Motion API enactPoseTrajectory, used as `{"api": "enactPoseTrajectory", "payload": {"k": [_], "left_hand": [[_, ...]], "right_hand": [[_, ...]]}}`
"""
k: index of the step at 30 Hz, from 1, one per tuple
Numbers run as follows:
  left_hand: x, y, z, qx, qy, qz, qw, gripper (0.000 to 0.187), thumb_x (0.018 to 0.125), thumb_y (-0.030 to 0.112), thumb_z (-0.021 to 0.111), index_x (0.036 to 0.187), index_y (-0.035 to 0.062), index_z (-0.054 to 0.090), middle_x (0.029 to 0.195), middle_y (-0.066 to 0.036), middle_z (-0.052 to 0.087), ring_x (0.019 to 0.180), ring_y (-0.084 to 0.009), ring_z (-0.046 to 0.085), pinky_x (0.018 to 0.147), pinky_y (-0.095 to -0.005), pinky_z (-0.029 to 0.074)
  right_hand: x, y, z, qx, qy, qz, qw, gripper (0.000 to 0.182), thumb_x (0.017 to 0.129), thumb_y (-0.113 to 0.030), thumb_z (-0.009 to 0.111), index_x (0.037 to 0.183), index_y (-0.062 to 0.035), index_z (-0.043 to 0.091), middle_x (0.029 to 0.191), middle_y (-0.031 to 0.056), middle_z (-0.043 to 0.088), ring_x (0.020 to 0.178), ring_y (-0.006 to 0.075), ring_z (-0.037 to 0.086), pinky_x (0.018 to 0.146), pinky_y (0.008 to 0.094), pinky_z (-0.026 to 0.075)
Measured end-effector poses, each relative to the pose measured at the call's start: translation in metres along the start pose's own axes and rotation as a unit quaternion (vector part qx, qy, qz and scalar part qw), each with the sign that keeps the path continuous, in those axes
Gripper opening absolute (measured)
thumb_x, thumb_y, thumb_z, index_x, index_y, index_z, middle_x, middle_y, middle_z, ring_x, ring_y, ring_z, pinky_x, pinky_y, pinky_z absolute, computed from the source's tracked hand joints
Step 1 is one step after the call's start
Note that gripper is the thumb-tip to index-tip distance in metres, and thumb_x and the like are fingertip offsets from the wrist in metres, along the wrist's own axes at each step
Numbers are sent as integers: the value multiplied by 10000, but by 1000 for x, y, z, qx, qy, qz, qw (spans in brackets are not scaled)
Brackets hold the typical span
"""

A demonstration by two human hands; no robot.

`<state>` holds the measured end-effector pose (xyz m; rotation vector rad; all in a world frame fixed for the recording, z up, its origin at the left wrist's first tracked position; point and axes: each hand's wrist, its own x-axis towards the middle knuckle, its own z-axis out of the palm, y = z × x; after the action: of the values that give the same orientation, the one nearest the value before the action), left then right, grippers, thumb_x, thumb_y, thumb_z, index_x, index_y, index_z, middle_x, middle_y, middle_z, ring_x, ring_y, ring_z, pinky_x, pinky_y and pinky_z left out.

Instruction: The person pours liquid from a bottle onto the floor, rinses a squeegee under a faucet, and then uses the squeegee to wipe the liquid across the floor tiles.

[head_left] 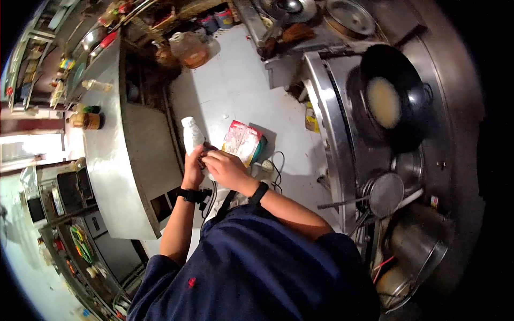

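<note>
1. White bottle [193, 135], left of center in the frame, tilts slightly, its white cap toward the top; its lower end meets the left hand [193, 165].
2. Left forearm rises from the lower left, a black band at the wrist; the hand's fingers are curled, apparently around the bottle's lower end, though the exact grip is hidden.
3. Right forearm slants in from the lower right, also banded in black. The right hand [227, 169] is palm-down, fingers bent and nearly closed against the left hand, at a small dark item [208, 146] too unclear to name; which hand holds it cannot be told.
4. Bottle surface looks smooth and pale, with no readable label.
5. Red-and-white packet [241, 140] lies just beyond the right hand, near center.
</note>
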<state>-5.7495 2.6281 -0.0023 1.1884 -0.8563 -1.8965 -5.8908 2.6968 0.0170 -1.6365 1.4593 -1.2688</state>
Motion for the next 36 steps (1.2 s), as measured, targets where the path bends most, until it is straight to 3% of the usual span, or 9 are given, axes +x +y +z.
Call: {"api": "enactPoseTrajectory", "payload": {"k": [3, 8, 10, 16, 23, 28, 32, 34, 36], "left_hand": [[7, 8, 4, 45, -1, 21, 999, 258, 921, 277, 592, 1026, 41, 595, 876, -12, 611, 750, -103, 568, 639, -253, 451], [20, 18, 4, 113, 4, 77, 991, 281, 935, 329, 592, 968, 49, 602, 823, 8, 589, 699, -79, 525, 604, -248, 422], [27, 23, 1, 116, 5, 76, 990, 283, 930, 322, 605, 966, 42, 598, 808, 9, 585, 689, -78, 518, 597, -249, 416], [48, 39, -8, 128, 29, 49, 990, 293, 900, 294, 671, 972, 18, 601, 800, -4, 601, 669, -98, 545, 587, -265, 440], [78, 53, -71, 115, 60, 57, 990, 359, 874, 312, 704, 995, -12, 610, 819, -15, 604, 678, -101, 564, 583, -273, 458], [83, 106, -127, 93, 100, 63, 989, 396, 876, 366, 700, 942, -11, 601, 775, -1, 572, 628, -83, 522, 537, -277, 455], [97, 107, -179, 170, 102, 44, 979, 401, 869, 388, 704, 881, -2, 613, 731, 5, 555, 592, -83, 501, 560, -284, 459], [122, 68, -223, 317, 95, 21, 943, 444, 858, 400, 709, 867, -37, 633, 692, -37, 598, 597, -112, 526, 577, -318, 469], [130, 28, -257, 446, 105, -4, 889, 576, 813, 498, 714, 821, -75, 647, 671, -164, 651, 622, -206, 628, 583, -375, 483]], "right_hand": [[8, 2, -1, -14, 5, -59, 998, 158, 832, -84, 588, 975, -28, 624, 935, 103, 606, 856, 309, 622, 726, 400, 523], [21, 3, 9, -16, 12, -44, 999, 171, 837, -88, 605, 991, -22, 642, 977, 97, 637, 861, 293, 640, 728, 386, 528], [26, 1, 11, -26, 50, -42, 998, 158, 845, -95, 593, 987, -34, 627, 959, 95, 622, 852, 298, 632, 713, 397, 526], [40, 2, 17, -42, 40, -15, 998, 138, 862, -122, 596, 967, -47, 644, 961, 91, 644, 852, 292, 639, 715, 391, 526], [80, 6, 65, -21, 0, 32, 999, 109, 888, -96, 567, 952, -47, 641, 924, 107, 653, 841, 314, 640, 717, 384, 520], [111, -3, 99, 11, 6, 90, 996, 121, 916, -93, 550, 962, -31, 643, 939, 113, 661, 848, 306, 653, 727, 347, 523], [121, -7, 120, 27, 18, 100, 994, 127, 930, -100, 543, 971, -29, 639, 941, 119, 659, 841, 292, 656, 723, 337, 518], [125, -17, 122, 19, 17, 96, 995, 127, 930, -99, 542, 974, -26, 636, 938, 123, 657, 835, 297, 651, 719, 342, 515], [125, -26, 123, 2, -15, 98, 995, 128, 928, -96, 541, 975, -22, 634, 933, 128, 655, 832, 303, 646, 716, 345, 512]]}}
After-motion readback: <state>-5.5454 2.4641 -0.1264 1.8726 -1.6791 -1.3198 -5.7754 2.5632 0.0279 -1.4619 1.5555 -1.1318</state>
